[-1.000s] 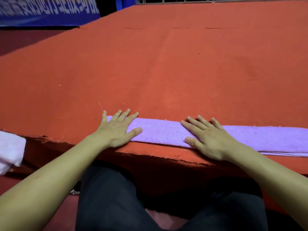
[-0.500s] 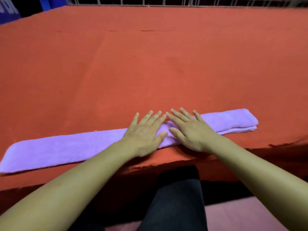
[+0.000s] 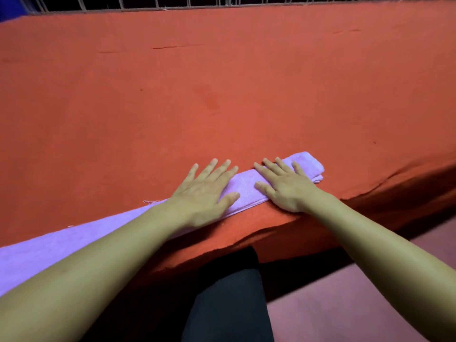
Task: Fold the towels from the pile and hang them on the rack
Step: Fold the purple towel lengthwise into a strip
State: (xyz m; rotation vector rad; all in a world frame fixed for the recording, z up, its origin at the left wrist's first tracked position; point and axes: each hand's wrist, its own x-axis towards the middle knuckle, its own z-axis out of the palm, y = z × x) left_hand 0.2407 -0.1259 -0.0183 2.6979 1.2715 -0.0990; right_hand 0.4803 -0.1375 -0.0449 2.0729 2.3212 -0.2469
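Note:
A purple towel (image 3: 246, 191), folded into a long narrow strip, lies along the near edge of the red-covered table (image 3: 222, 95). My left hand (image 3: 204, 191) presses flat on the strip with straight, spread fingers. Just to its right, my right hand (image 3: 283, 186) lies flat on the towel close to its right end (image 3: 308, 164). The strip's left part runs out of the frame at the lower left, partly hidden under my left forearm. No rack or towel pile is in sight.
A metal grid fence (image 3: 172, 1) runs behind the table's far edge. The red cover has a frayed front edge (image 3: 246, 240) hanging over a dark gap. My dark-trousered legs (image 3: 229, 297) are below, with a pinkish floor (image 3: 345, 304) to the right.
Both flat hands have slid rightwards along the purple strip, from its left part to near its right end. The view has turned right; the white cloth at the left is gone from sight.

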